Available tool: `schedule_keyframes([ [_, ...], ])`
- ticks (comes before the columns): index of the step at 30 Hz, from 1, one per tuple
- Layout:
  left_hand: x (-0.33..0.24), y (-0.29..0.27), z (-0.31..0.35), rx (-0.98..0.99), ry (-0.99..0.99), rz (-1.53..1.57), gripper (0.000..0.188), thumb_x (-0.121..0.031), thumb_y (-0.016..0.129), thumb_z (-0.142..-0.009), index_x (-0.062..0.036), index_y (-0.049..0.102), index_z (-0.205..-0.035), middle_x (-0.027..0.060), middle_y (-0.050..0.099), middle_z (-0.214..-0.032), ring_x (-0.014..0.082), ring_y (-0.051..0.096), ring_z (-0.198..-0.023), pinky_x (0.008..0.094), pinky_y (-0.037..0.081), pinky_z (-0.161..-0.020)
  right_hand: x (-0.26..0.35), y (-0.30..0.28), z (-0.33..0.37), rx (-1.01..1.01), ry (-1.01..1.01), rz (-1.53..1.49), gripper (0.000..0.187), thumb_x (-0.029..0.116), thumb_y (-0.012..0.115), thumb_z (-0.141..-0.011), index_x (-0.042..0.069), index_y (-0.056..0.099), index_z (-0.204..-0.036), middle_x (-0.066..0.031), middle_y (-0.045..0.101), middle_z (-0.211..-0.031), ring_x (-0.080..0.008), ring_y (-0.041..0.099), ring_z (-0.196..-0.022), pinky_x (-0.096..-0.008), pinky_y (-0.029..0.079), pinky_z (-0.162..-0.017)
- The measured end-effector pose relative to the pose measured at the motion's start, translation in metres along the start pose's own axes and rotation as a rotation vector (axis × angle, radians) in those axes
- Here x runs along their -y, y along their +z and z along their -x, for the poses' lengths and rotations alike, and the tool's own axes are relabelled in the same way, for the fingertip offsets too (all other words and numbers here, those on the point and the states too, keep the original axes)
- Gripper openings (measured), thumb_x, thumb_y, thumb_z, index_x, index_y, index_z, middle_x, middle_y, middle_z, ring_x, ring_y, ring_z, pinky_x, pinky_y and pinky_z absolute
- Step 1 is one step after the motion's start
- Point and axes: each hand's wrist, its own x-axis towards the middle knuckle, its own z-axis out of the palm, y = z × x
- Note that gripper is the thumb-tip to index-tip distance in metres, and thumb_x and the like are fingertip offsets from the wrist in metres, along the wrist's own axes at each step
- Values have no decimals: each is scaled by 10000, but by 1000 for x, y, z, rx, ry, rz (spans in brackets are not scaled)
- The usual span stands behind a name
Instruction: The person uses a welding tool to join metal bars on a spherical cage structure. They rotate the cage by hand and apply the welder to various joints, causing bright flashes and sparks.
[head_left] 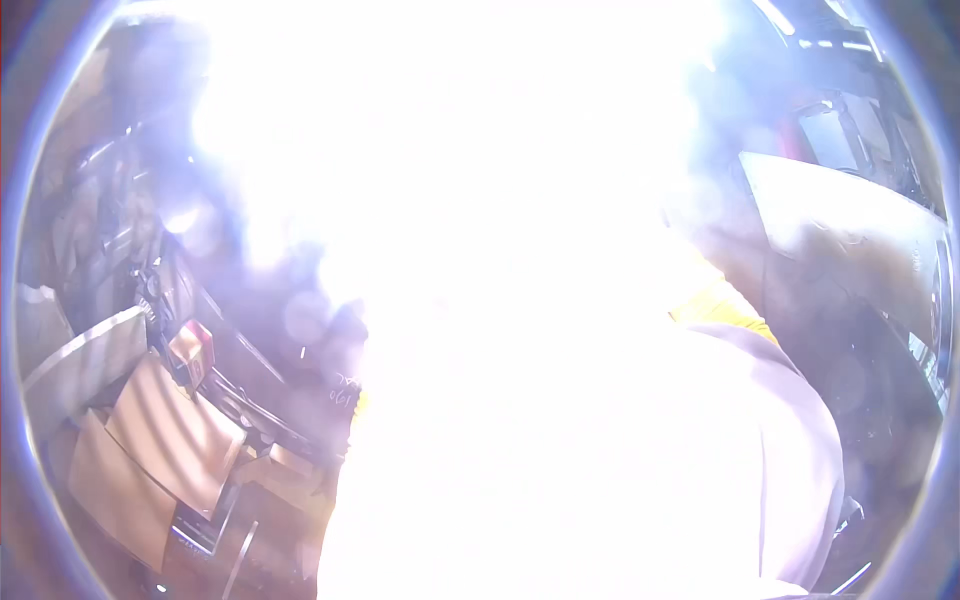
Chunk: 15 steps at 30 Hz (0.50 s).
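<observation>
A white glare washes out the whole middle of the head view. On its right side shows a pale sleeve (795,420) of my right arm, bent at the elbow. Above it a strip of yellow, seemingly the glove on my right hand (722,308), reaches into the glare; the fingers are lost in it. A small yellow patch at the glare's left edge may belong to my left hand (361,405), whose shape does not show. What either hand touches or holds is hidden by the brightness.
Brown cardboard boxes (178,435) lie at the lower left, beside a grey panel (90,360). A large pale sheet or panel (850,225) stands at the right. Behind it is a dim frame-like object (832,138). Dark, blurred equipment (110,200) fills the far left.
</observation>
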Motion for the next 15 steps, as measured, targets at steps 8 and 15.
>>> schedule_keyframes([
  [8, 88, 45, -68, -590, 1295, -801, 541, -487, 601, -920, -165, 513, -1345, 120, 555, -1324, 356, 547, -1189, 586, 500, -935, -4, 6, 10, -175, 131, -581, 638, 256, 703, -869, -39, 446, -1372, -194, 505, -1352, -255, 506, -1255, -370, 448, -983],
  [15, 101, 63, -62, -277, 962, -802, 436, -394, 556, -976, -127, 549, -1321, 80, 617, -1280, 270, 615, -1132, 456, 569, -914, -9, 5, 14, -112, 140, -154, 638, 280, 765, -808, 5, 500, -1319, -227, 637, -1125, -366, 640, -1069, -405, 491, -897],
])
